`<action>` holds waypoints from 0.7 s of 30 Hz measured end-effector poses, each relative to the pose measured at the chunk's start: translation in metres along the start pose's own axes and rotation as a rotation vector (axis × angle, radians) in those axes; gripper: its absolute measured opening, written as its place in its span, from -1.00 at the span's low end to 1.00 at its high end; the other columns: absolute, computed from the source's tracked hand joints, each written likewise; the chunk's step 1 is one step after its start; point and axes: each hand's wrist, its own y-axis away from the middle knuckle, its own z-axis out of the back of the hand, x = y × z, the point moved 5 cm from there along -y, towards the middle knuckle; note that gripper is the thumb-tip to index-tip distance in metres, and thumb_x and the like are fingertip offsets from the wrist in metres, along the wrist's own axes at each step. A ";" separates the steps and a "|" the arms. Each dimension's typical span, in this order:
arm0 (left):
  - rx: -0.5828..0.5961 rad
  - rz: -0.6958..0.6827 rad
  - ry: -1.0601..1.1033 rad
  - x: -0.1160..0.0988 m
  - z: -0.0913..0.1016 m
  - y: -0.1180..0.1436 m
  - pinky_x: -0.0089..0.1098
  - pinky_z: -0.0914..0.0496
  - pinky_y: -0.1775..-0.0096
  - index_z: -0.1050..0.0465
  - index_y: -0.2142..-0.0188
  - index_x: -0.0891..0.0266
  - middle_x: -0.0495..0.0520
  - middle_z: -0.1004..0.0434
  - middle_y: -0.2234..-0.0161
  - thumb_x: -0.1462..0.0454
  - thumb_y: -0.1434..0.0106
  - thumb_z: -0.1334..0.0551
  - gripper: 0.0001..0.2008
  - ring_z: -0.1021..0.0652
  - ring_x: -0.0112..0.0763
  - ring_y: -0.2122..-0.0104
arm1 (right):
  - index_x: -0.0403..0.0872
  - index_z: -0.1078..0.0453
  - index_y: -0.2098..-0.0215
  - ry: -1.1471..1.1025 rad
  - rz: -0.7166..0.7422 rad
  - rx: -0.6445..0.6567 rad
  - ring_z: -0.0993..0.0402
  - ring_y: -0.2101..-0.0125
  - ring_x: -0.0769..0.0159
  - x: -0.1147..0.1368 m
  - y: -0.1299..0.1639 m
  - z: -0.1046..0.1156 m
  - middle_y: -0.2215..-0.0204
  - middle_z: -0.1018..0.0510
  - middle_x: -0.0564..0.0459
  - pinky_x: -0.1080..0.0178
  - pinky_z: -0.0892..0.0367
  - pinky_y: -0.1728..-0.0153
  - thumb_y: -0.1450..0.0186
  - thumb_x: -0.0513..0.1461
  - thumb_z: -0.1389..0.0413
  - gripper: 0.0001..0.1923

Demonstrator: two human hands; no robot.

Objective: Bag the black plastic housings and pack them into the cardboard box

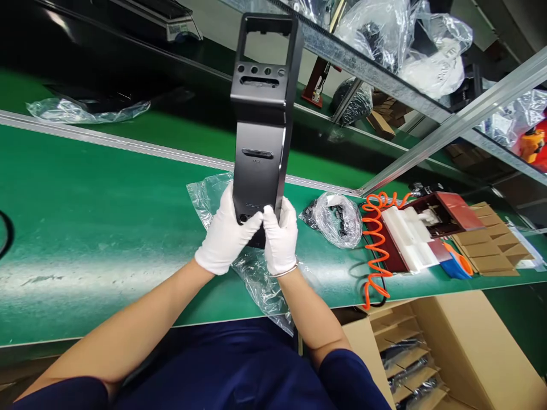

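So the tall black plastic housing panel (261, 119) stood pretty much upright, long axis running straight up, its open rectangular window end at the top and its narrow end down in the gloves. The left hand (224, 236) and the right hand (281, 236), both in white gloves, gripped its bottom end from either side, thumbs across the front. It hovered above the green bench mat (85, 228), over a crumpled clear plastic bag (256, 279). Off to the right sat a bagged bundle of small black parts (335, 219), a coiled orange air hose (376, 245) and a white-and-maroon fixture block (414, 233), all well clear.
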 end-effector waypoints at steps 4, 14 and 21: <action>0.015 0.071 -0.236 0.006 -0.004 0.006 0.00 -0.47 -0.11 -0.02 -0.42 0.18 0.34 -0.40 -0.27 -0.15 -0.25 -0.24 -0.11 -0.53 0.06 -0.15 | -0.04 -0.29 -0.19 0.129 0.039 -0.025 -0.36 -0.26 0.17 0.000 0.005 0.006 -0.16 -0.51 -0.07 0.03 -0.28 -0.31 -0.34 0.04 -0.15 -0.45; -0.082 0.046 -0.321 0.013 0.003 0.003 -0.04 -0.50 0.15 -0.26 -0.27 0.39 0.41 -0.59 0.06 -0.19 -0.30 -0.06 -0.20 -0.64 0.06 0.19 | -0.08 -0.10 -0.37 0.388 0.053 0.094 -0.30 -0.31 0.18 0.002 0.001 0.004 -0.28 -0.39 -0.14 -0.02 -0.32 -0.29 -0.47 -0.03 0.06 -0.42; 0.005 0.011 -0.109 0.003 0.002 0.004 -0.08 -0.43 -0.11 -0.27 -0.27 0.21 0.31 -0.51 -0.16 -0.12 -0.24 -0.26 -0.26 -0.54 0.02 -0.12 | -0.08 -0.18 -0.31 0.322 0.085 0.094 -0.31 -0.31 0.18 0.004 0.000 0.005 -0.26 -0.42 -0.14 0.02 -0.32 -0.30 -0.45 0.05 0.04 -0.41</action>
